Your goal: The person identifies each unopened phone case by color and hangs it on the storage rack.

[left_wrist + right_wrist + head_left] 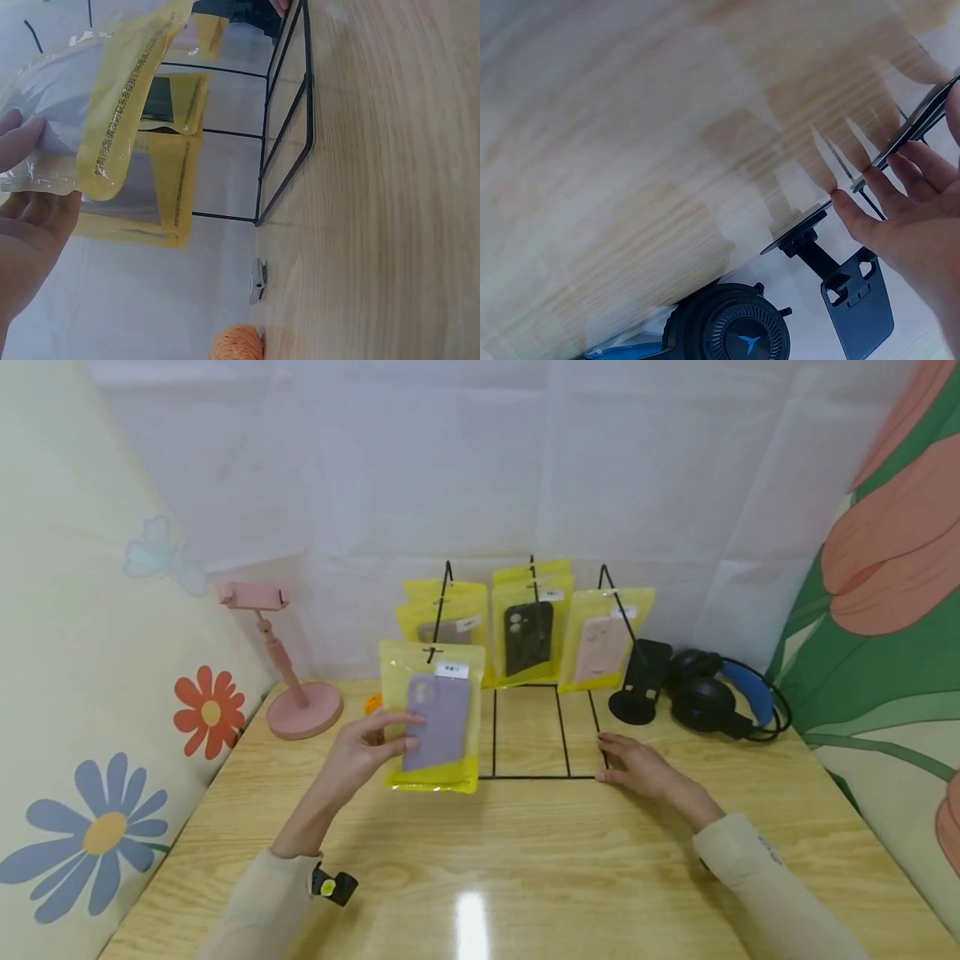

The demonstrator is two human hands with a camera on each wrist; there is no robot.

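Observation:
My left hand [357,755] pinches the left edge of a clear-and-yellow pouch [442,779] between thumb and fingers. Inside is a purple phone case [444,727] below a small white label. The top of this pouch is at the front tip of the left hook [442,610] of a black wire display rack [525,777]. My right hand [637,768] grips the right side of the rack's base near its front corner; the right wrist view shows the fingers [855,214] at the base wire. More pouched cases hang behind: a black case [528,639] in the middle, a pink case [602,647] at right.
At the left stands a pink phone stand [303,710]. To the right of the rack are a black phone stand [633,706] and black-and-blue headphones [705,702]. An orange yarn-like object [238,343] and a small metal clip [258,281] lie left of the rack.

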